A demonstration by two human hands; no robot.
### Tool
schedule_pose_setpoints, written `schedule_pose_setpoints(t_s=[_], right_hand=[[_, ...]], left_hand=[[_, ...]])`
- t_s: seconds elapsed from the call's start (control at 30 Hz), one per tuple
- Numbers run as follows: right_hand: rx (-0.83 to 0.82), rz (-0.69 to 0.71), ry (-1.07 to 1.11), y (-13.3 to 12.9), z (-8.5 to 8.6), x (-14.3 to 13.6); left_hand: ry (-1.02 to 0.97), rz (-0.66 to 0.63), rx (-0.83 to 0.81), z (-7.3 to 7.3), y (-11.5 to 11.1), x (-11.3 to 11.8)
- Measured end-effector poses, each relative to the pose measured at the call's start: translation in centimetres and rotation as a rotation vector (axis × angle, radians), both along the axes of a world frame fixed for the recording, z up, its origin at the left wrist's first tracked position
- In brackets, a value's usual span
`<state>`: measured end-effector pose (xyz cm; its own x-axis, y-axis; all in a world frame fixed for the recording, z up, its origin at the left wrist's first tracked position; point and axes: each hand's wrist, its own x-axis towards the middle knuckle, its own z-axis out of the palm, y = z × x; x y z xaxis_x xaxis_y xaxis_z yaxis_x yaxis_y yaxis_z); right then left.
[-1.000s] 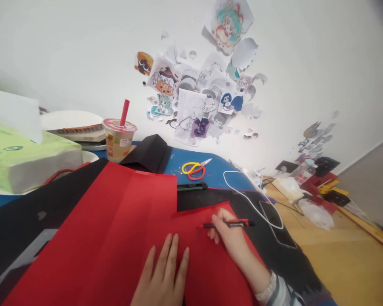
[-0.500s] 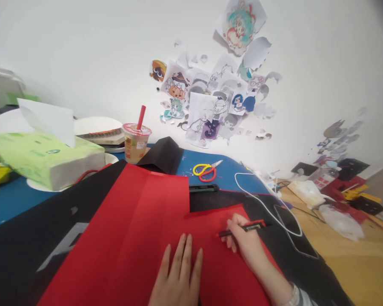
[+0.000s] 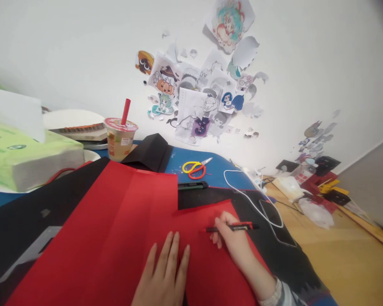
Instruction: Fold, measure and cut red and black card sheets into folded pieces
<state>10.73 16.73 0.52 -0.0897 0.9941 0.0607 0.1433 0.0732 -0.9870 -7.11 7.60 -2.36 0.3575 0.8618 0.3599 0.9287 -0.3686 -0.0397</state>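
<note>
My left hand (image 3: 162,272) lies flat with fingers spread on a large sheet of red paper (image 3: 115,229). The sheet has faint fold lines and a rectangular notch in its far edge. Over the right part of the paper, my right hand (image 3: 228,233) is closed round a black and red pen (image 3: 239,226), its tip pointing left, close to the paper. I cannot tell whether the tip touches. A dark green utility knife (image 3: 193,185) rests just beyond the notch. Behind it lie scissors (image 3: 196,168) with yellow and red handles.
A lidded drink cup (image 3: 119,142) with a red straw stands behind the paper, beside folded black card (image 3: 150,153). At left is a green tissue pack (image 3: 47,157). A white cable (image 3: 242,193) crosses a phone (image 3: 277,223) on the right. Drawings (image 3: 194,112) cover part of the wall.
The whole view has shifted, so everything appears farther left. Both hands keep nearly the same pose on the paper, and the pen stays in my right hand.
</note>
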Motion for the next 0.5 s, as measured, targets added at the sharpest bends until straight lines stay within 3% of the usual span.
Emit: schedule_pose_setpoints(t_s=[0.2, 0.5], right_hand=[[-0.041, -0.022, -0.009, 0.0, 0.0, -0.1], [-0.059, -0.025, -0.009, -0.4, 0.2, 0.0]], left_hand=[[0.056, -0.128, 0.093, -0.8, 0.3, -0.8], [0.042, -0.123, 0.026, -0.5, 0.3, -0.9]])
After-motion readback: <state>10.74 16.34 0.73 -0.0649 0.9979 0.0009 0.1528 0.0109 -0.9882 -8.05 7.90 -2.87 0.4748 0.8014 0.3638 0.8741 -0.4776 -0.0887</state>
